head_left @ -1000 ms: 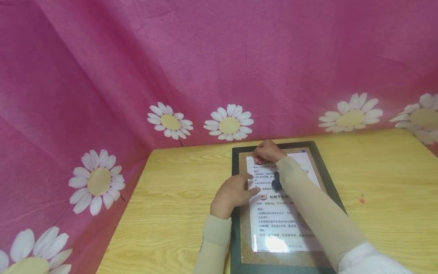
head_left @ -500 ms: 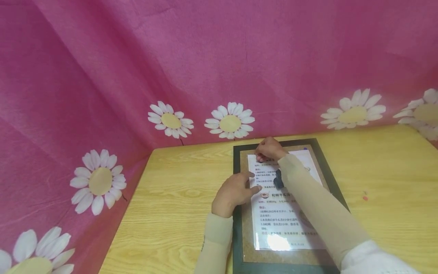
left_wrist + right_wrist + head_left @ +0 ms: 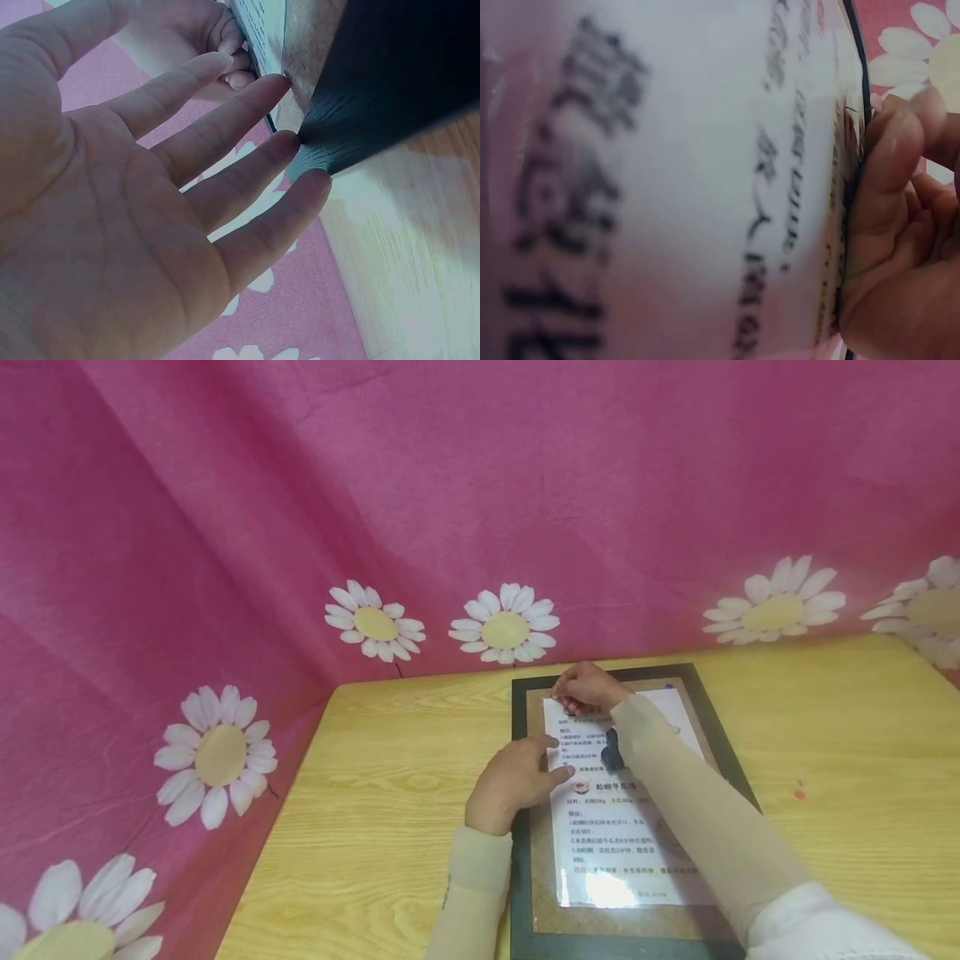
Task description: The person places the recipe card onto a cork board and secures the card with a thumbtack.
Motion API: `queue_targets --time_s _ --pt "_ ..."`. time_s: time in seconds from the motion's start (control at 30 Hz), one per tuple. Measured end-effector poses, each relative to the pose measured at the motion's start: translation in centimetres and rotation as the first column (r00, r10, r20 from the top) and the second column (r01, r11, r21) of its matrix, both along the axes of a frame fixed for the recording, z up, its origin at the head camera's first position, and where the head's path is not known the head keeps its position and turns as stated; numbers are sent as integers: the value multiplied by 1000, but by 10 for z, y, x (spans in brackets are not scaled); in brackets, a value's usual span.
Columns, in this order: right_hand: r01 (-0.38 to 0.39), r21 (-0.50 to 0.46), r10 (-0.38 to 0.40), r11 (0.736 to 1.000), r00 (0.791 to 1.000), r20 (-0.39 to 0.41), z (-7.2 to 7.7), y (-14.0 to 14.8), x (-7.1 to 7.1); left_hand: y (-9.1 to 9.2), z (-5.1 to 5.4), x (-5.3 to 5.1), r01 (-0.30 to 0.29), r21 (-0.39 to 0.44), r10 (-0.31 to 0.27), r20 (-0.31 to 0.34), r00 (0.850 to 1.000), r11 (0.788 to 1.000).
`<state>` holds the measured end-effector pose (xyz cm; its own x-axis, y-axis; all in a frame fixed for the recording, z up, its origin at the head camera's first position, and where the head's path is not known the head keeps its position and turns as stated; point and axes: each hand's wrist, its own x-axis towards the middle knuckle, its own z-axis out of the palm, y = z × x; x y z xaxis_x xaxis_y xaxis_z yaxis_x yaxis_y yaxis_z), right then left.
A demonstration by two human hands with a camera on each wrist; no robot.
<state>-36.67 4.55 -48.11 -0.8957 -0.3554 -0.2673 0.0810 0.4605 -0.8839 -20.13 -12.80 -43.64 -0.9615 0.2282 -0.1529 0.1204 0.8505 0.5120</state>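
two hands (image 3: 510, 785), one framed corkboard (image 3: 622, 923), one printed sheet (image 3: 609, 843), one table (image 3: 360, 827), six printed daisies (image 3: 505, 630) in the head view

Right-hand grip (image 3: 587, 687) edges toward the corner of the sheet (image 3: 603, 852).
Half a second ago its fingers (image 3: 566, 683) sat bunched farther in; now they've slid slightly left, the foremost tip right by the upper left corner.

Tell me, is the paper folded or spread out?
Spread out. The paper lies across the board, with no fold showing; the right sleeve hides part.
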Motion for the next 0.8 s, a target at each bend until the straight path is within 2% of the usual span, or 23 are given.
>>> queue_targets --time_s 0.17,0.33,0.57,0.8 --pt "37 77 -32 996 997 -72 1 -4 3 0 0 0 7 -8 -7 -4 1000 1000" --pt "49 123 -35 991 994 -108 -4 -4 3 -1 -1 0 10 -10 -10 -4 1000 1000" --pt "-5 111 24 994 987 -161 -3 -2 5 -1 0 0 14 -8 -14 -13 1000 1000" --pt "-79 106 96 991 981 -168 0 -2 7 -1 -1 0 15 -19 -16 -19 1000 1000"
